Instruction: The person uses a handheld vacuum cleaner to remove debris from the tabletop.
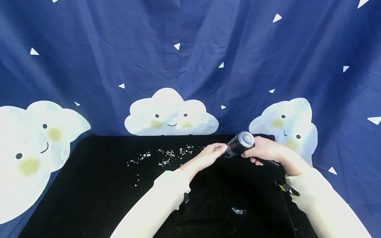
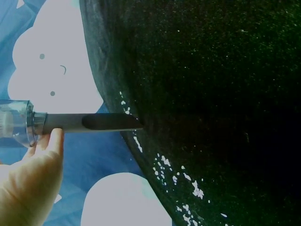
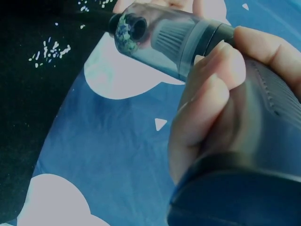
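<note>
My right hand (image 1: 265, 150) grips the dark handle of a small handheld vacuum (image 1: 239, 143), held above the back right of the black table (image 1: 89, 198). In the right wrist view my fingers (image 3: 207, 103) curl round its body (image 3: 268, 141), and grey-green debris shows inside the clear dust cup (image 3: 164, 37). My left hand (image 1: 212, 153) holds the front of the vacuum with its fingertips. In the left wrist view those fingers (image 2: 47, 150) lie at the base of the slim dark nozzle (image 2: 89, 122), which points toward white paper scraps (image 2: 178, 174).
White scraps (image 1: 166, 155) are strewn along the table's far edge, and a small clump (image 1: 238, 210) lies near the front right. A black cord (image 1: 285, 198) hangs from the vacuum past my right sleeve. A blue cloud-print cloth (image 1: 178, 49) hangs behind.
</note>
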{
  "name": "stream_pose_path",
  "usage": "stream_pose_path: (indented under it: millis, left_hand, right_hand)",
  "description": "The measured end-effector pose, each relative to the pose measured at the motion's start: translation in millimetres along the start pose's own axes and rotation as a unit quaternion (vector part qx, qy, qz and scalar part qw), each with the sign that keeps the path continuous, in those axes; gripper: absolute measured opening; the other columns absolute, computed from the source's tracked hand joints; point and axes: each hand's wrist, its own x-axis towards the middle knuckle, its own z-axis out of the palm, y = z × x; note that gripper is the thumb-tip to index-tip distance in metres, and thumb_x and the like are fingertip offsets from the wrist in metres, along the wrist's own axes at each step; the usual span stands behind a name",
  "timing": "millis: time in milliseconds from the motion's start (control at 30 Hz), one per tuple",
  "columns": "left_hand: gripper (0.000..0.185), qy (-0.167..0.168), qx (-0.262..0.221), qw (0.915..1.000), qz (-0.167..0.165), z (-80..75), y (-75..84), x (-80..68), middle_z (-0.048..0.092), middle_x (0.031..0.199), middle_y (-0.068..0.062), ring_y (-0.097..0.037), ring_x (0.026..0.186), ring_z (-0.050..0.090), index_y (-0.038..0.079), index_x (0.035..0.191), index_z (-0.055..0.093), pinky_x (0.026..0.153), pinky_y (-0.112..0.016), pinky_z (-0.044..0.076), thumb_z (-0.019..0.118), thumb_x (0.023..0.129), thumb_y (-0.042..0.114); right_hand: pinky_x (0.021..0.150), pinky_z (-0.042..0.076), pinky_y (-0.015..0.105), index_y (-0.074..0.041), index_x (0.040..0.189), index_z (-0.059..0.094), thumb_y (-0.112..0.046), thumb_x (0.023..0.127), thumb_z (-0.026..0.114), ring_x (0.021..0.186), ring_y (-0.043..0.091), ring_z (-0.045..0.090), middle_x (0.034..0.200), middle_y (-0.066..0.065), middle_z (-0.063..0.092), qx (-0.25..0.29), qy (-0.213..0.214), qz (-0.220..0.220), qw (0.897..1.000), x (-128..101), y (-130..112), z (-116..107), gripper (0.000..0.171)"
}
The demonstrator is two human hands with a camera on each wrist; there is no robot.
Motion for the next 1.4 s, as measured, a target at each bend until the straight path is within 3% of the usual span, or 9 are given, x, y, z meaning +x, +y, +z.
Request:
stream_pose_path:
  millis: [267, 500, 600, 900, 1167, 1400]
  left_hand:
    - [0.042, 0.016, 0.012, 0.9995, 0.025, 3.4, -4.6, 4.7, 0.066, 0.126, -0.009, -0.020, 0.116, 0.061, 0.003, 0.132, 0.062, 0.101, -0.034, 0.047, 0.047, 0.107, 0.034]
    - [0.047, -0.001, -0.039, 0.9988, 0.030, 4.0, -8.7, 12.4, 0.062, 0.130, -0.019, -0.028, 0.124, 0.058, -0.007, 0.132, 0.057, 0.104, -0.038, 0.046, 0.041, 0.110, 0.031]
    - [0.046, -0.003, -0.039, 0.9987, 0.033, 4.2, -8.0, 14.6, 0.062, 0.128, -0.019, -0.027, 0.122, 0.058, -0.007, 0.130, 0.058, 0.103, -0.038, 0.047, 0.039, 0.110, 0.030]
    - [0.047, -0.003, -0.024, 0.9992, 0.032, 2.4, 0.3, 19.4, 0.061, 0.130, -0.022, -0.031, 0.124, 0.057, -0.009, 0.131, 0.057, 0.102, -0.039, 0.048, 0.036, 0.111, 0.028]
    - [0.049, -0.007, 0.002, 0.9995, 0.031, 1.5, -3.0, 27.8, 0.062, 0.126, -0.019, -0.027, 0.121, 0.058, -0.006, 0.132, 0.057, 0.101, -0.036, 0.048, 0.034, 0.111, 0.031]
    - [0.049, 0.004, -0.004, 0.9996, 0.026, 1.9, -2.1, 29.5, 0.061, 0.130, -0.019, -0.028, 0.123, 0.057, -0.006, 0.134, 0.055, 0.104, -0.039, 0.046, 0.033, 0.111, 0.032]
  right_hand:
    - [0.053, 0.053, 0.034, -0.005, 0.081, 0.066, -0.022, 0.083, 0.075, 0.047, 0.016, 0.058, 0.058, 0.004, 0.059, -0.039, 0.016, 0.016, 0.999, 1, -8, 4, 0.019]
    - [0.053, 0.054, 0.034, -0.007, 0.075, 0.063, -0.025, 0.082, 0.073, 0.049, 0.017, 0.060, 0.057, 0.003, 0.059, -0.068, 0.026, 0.016, 0.997, 5, -13, 8, 0.022]
    - [0.053, 0.053, 0.034, -0.007, 0.075, 0.063, -0.024, 0.082, 0.073, 0.049, 0.019, 0.061, 0.058, 0.004, 0.060, -0.072, 0.026, 0.017, 0.997, 7, -13, 7, 0.021]
    - [0.051, 0.053, 0.034, -0.007, 0.073, 0.063, -0.023, 0.082, 0.073, 0.047, 0.016, 0.059, 0.058, 0.005, 0.060, -0.080, 0.028, 0.017, 0.996, 12, -13, 3, 0.021]
    - [0.052, 0.053, 0.033, -0.008, 0.073, 0.063, -0.024, 0.082, 0.073, 0.047, 0.016, 0.059, 0.058, 0.005, 0.061, -0.077, 0.033, 0.020, 0.996, 13, -13, 2, 0.021]
    - [0.052, 0.053, 0.032, -0.008, 0.075, 0.063, -0.024, 0.083, 0.073, 0.048, 0.015, 0.060, 0.058, 0.004, 0.060, -0.079, 0.038, 0.024, 0.996, 17, -12, 1, 0.020]
